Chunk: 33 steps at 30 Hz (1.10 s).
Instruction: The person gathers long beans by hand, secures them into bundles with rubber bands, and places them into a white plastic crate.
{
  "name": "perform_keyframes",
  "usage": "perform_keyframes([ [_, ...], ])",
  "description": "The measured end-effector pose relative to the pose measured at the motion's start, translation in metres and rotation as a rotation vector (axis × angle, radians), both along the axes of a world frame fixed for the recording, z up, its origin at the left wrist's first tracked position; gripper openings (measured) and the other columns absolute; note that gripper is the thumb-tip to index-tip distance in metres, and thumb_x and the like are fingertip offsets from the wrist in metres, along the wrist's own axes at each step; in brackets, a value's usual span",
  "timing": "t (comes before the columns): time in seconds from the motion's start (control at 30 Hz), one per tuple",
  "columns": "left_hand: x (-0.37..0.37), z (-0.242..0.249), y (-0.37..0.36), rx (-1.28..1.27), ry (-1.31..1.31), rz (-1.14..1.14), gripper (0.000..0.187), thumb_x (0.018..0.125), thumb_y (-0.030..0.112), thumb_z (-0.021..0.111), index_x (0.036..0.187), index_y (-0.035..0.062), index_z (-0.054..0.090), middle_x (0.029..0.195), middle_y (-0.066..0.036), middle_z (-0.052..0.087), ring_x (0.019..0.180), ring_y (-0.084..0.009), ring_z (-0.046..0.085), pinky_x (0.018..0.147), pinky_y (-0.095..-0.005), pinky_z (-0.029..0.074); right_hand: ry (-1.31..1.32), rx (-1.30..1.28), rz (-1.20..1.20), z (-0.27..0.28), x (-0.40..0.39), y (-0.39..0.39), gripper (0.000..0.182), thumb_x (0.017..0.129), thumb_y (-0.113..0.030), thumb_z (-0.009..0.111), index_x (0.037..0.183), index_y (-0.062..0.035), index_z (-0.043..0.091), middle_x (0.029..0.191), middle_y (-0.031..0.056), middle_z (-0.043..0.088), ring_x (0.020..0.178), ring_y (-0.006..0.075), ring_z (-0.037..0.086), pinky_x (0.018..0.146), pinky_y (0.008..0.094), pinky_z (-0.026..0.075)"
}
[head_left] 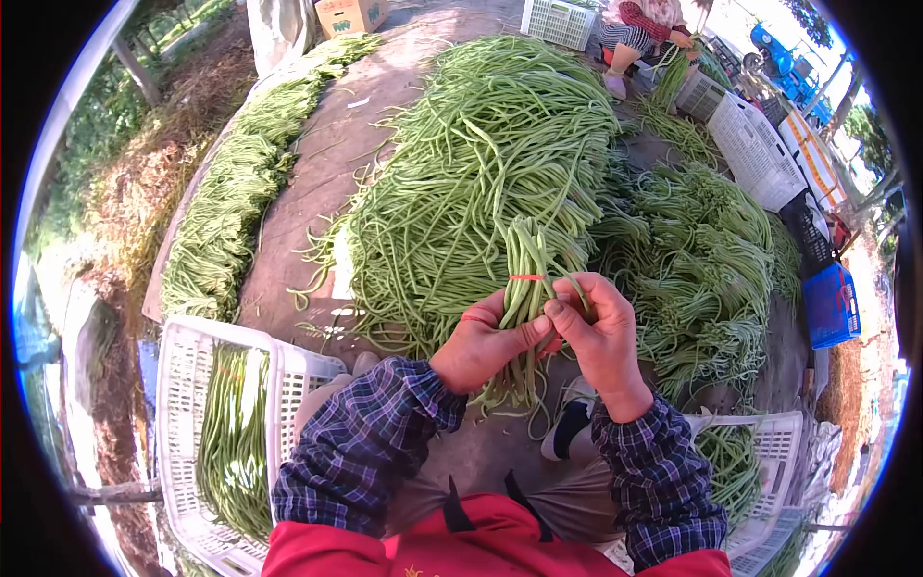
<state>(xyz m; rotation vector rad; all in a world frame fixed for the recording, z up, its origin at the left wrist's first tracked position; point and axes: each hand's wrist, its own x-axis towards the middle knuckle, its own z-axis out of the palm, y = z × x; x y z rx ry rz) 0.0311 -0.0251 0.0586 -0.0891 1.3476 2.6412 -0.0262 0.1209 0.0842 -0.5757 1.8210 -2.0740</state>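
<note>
A bundle of long green beans (pixel 526 252) stands upright between my hands, with a red band (pixel 527 278) around its upper part. My left hand (pixel 488 344) is wrapped round the bundle from the left, its thumb across the stems. On the right side, my right hand (pixel 598 332) pinches a bean beside the bundle, below the band. Behind them lies a large heap of loose green beans (pixel 471 163). The lower ends of the bundle hang between my forearms.
White crates with beans stand at the lower left (pixel 274 404) and lower right (pixel 774 452). Bean piles lie left (pixel 226 207) and right (pixel 702 269). A blue crate (pixel 832 306) sits far right. Another person (pixel 642 34) handles beans at the upper right.
</note>
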Motion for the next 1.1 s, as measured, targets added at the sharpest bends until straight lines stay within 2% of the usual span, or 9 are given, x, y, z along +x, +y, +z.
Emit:
perform_keyframes([
  [0.13,0.001,-0.004,0.002,0.061,-0.035,0.031,0.032,0.086,0.015,0.063,0.115,0.004,0.053,0.101,-0.003,0.062,0.088,-0.0107,0.06,0.076,-0.0257,0.05,-0.048,0.004,0.038,-0.003,-0.001,0.004,0.021,0.085,-0.008,0.062,0.103,-0.0002,0.054,0.08,0.0023,0.058,0.067,0.0078,0.059,0.052,0.0215,0.052],
  [0.4,0.001,-0.009,-0.002,0.09,-0.04,0.035,0.031,0.086,0.019,0.063,0.111,0.0027,0.054,0.097,-0.004,0.062,0.085,-0.0117,0.061,0.073,-0.0266,0.051,0.082,0.161,0.005,-0.011,0.005,0.007,0.012,0.084,-0.007,0.065,0.092,-0.0003,0.06,0.079,-0.0029,0.058,0.071,0.0021,0.051,0.062,0.0174,0.042],
  [0.5,0.002,-0.007,-0.002,0.11,-0.071,0.034,0.03,0.087,0.018,0.062,0.111,0.0029,0.054,0.097,-0.004,0.062,0.085,-0.0119,0.061,0.073,-0.0267,0.051,0.155,0.207,0.043,-0.015,0.003,0.011,0.013,0.083,-0.006,0.065,0.094,-0.0001,0.061,0.079,-0.0033,0.057,0.073,0.0026,0.051,0.064,0.0182,0.043],
  [0.63,0.001,-0.006,-0.002,0.161,-0.084,0.043,0.027,0.088,0.016,0.06,0.111,0.0033,0.054,0.097,-0.005,0.062,0.085,-0.0117,0.061,0.074,-0.0271,0.051,0.088,0.144,0.06,-0.009,0.008,0.007,0.013,0.082,-0.004,0.065,0.094,0.0004,0.061,0.08,-0.0027,0.057,0.074,0.0027,0.051,0.065,0.0189,0.043],
  [0.83,-0.002,-0.014,-0.001,0.103,-0.092,0.085,0.027,0.089,0.013,0.059,0.113,0.004,0.052,0.095,-0.004,0.062,0.083,-0.0122,0.061,0.072,-0.0265,0.052,0.138,0.214,0.095,-0.01,0.008,0.01,0.017,0.081,-0.003,0.065,0.097,0.0004,0.061,0.081,-0.001,0.057,0.075,0.004,0.052,0.065,0.0202,0.044],
  [0.93,-0.003,-0.006,0.002,0.043,-0.099,0.149,0.024,0.089,0.011,0.058,0.111,0.0038,0.052,0.093,-0.004,0.063,0.08,-0.012,0.062,0.07,-0.0257,0.052,0.294,0.35,0.079,-0.001,0.007,0.01,0.011,0.081,-0.004,0.066,0.089,0.0006,0.06,0.079,-0.002,0.057,0.071,0.0037,0.05,0.061,0.02,0.042],
  [1.0,-0.004,0.0,-0.001,0.005,-0.13,0.144,0.023,0.089,0.011,0.058,0.109,0.0036,0.053,0.092,-0.004,0.063,0.079,-0.012,0.062,0.069,-0.0255,0.052,0.601,0.363,-0.04,0.004,0.0,0.018,0.015,0.081,-0.007,0.068,0.08,0.0002,0.054,0.075,-0.0025,0.056,0.065,0.0034,0.047,0.055,0.0196,0.039],
  [1.03,-0.005,0.002,-0.002,-0.03,-0.163,0.133,0.021,0.088,0.01,0.058,0.108,0.0033,0.054,0.091,-0.004,0.064,0.077,-0.012,0.062,0.068,-0.0254,0.052,0.599,0.363,-0.037,0.004,-0.003,0.021,0.015,0.081,-0.007,0.068,0.08,0.0002,0.054,0.075,-0.0025,0.056,0.065,0.0034,0.047,0.055,0.0196,0.039],
  [1.1,-0.005,-0.001,-0.002,-0.022,-0.135,0.111,0.023,0.088,0.011,0.06,0.108,0.0031,0.053,0.088,-0.004,0.064,0.075,-0.0123,0.062,0.067,-0.0253,0.052,0.195,0.052,-0.129,0.001,-0.011,0.03,0.024,0.08,-0.01,0.07,0.074,-0.0013,0.049,0.075,-0.0018,0.057,0.061,0.0036,0.045,0.05,0.0188,0.034],
])
